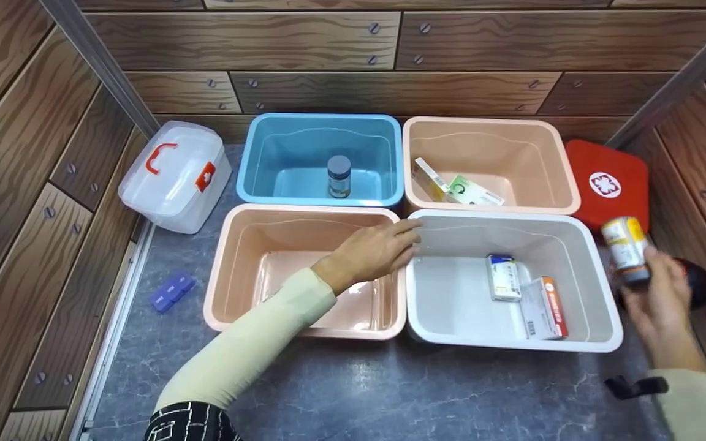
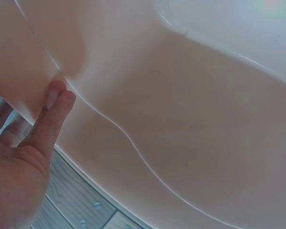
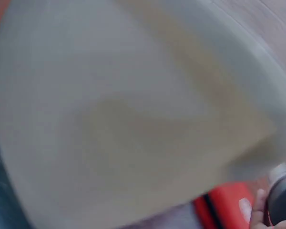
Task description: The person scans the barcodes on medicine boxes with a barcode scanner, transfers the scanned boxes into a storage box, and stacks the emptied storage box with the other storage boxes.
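Note:
My right hand (image 1: pixel 662 300) grips a pill bottle (image 1: pixel 626 245) with a white and yellow label, just off the right side of the white bin (image 1: pixel 463 340). The bottle is tilted, its dark cap on the near side; the right wrist view shows that cap (image 3: pixel 283 200) at the lower right corner, by the fingers. My left hand (image 1: pixel 380 251) is over the right side of the front peach bin (image 1: pixel 304 332), fingers extended toward the white bin's rim and holding nothing. Inside the white bin are a white and blue medicine box (image 1: pixel 504 278) and a white and orange one (image 1: pixel 546 309).
Behind stand a blue bin (image 1: pixel 267 159) with a dark-capped bottle (image 1: pixel 339 177) and another peach bin (image 1: pixel 537 147) with two boxes. A clear first-aid case (image 1: pixel 175 171) and purple pill organizer (image 1: pixel 172 292) lie left; a red pouch (image 1: pixel 610 165) and dark rounded object (image 1: pixel 702 285) right.

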{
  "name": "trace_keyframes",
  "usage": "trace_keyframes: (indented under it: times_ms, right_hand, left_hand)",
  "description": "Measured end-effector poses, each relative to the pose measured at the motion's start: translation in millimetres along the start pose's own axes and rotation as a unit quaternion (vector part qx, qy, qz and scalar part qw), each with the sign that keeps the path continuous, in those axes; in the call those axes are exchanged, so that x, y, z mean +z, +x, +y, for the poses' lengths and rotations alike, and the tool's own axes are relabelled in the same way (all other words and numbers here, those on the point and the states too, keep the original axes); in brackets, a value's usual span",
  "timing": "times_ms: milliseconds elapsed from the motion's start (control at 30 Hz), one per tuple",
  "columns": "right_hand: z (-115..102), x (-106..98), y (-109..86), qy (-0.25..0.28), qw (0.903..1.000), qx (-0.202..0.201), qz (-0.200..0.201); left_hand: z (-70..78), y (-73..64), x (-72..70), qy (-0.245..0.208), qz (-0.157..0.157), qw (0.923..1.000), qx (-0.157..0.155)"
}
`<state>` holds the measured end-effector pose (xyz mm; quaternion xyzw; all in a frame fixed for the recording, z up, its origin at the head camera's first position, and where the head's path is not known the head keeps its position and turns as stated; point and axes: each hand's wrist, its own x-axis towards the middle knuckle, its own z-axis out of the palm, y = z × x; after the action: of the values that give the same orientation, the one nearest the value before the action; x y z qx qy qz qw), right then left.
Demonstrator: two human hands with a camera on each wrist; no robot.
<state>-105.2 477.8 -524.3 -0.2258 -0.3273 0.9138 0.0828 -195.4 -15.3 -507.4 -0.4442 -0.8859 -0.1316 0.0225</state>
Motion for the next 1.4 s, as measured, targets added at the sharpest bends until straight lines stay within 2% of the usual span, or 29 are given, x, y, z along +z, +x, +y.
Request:
trace_keyframes:
  times_ms: [100,200,300,400,600,667,733,833,933,1033,1200,1400]
  right_hand:
    - [-16.0,23.2,4.2,-0.006,0.9987,-0.021,-0.047]
    - [-28.5,49.5,9.7,-0.030,0.9968,-0.038,-0.064]
    - [-31.1,77.5,18.3,-0.066,0.9929,-0.057,-0.081]
    - [-24.9,107.7,29.5,-0.116,0.9858,-0.069,-0.100]
    - [-1.1,171.2,50.7,-0.222,0.9628,-0.089,-0.126]
    - [8.3,191.5,56.1,-0.244,0.9574,-0.082,-0.130]
    - [19.6,210.5,61.7,-0.258,0.9547,-0.063,-0.134]
    - [37.6,234.5,68.6,-0.275,0.9513,-0.013,-0.139]
    - [58.4,254.1,73.9,-0.307,0.9406,0.013,-0.144]
    - [78.8,271.1,78.1,-0.334,0.9295,0.016,-0.155]
    - [106.0,297.6,85.4,-0.338,0.9234,0.030,-0.179]
    - [131.3,323.8,94.6,-0.361,0.9137,0.036,-0.183]
  left_hand:
    - [-0.7,-0.8,-0.2,-0.001,0.000,1.0000,-0.003]
    - [-1.2,-1.2,0.1,-0.004,0.001,1.0000,-0.005]
    - [-1.3,-1.5,0.7,-0.006,-0.001,0.9999,-0.008]
    - [-1.0,-1.8,0.9,-0.005,-0.004,0.9999,-0.012]
    - [1.1,-0.6,0.4,-0.005,-0.010,0.9998,-0.013]
    - [1.6,0.1,0.0,-0.009,-0.011,0.9998,-0.013]
    - [1.8,0.5,-0.4,-0.010,-0.013,0.9998,-0.014]
    - [1.5,0.5,-0.6,-0.011,-0.012,0.9998,-0.013]
    - [1.1,0.1,-0.5,-0.010,-0.009,0.9998,-0.011]
    - [1.0,0.0,-0.4,-0.010,-0.008,0.9999,-0.010]
    - [2.5,0.9,0.1,-0.002,-0.006,1.0000,-0.007]
    - [1.4,0.8,-0.1,0.007,0.005,1.0000,-0.003]
